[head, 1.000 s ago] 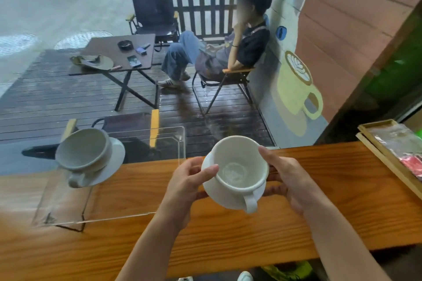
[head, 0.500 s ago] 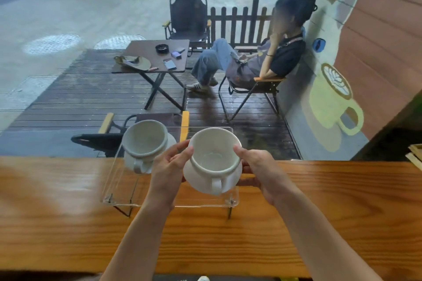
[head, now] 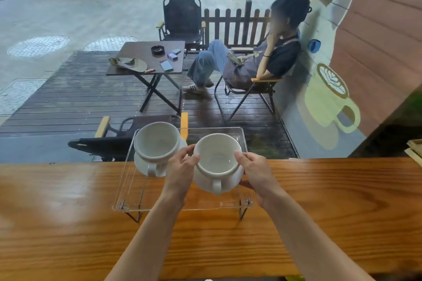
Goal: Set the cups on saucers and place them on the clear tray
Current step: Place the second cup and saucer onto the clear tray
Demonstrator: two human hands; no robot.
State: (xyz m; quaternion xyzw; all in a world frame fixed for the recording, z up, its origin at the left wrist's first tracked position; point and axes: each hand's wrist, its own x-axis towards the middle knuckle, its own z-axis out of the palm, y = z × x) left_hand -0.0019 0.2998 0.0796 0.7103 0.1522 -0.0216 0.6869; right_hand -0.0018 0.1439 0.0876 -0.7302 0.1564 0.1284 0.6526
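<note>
A clear tray on thin metal legs stands on the wooden counter. On its left half rests a white cup on a white saucer, handle toward me. Over the tray's right half I hold a second white cup on its saucer. My left hand grips this set from the left and my right hand from the right. Whether the saucer touches the tray I cannot tell.
A window beyond the counter looks onto a wooden deck with a folding table, chairs and a seated person. The corner of a wooden box shows at the counter's right edge.
Both hands carried the second cup and saucer leftward from beside the tray to over its right half, next to the first cup. My view shifted with them.
</note>
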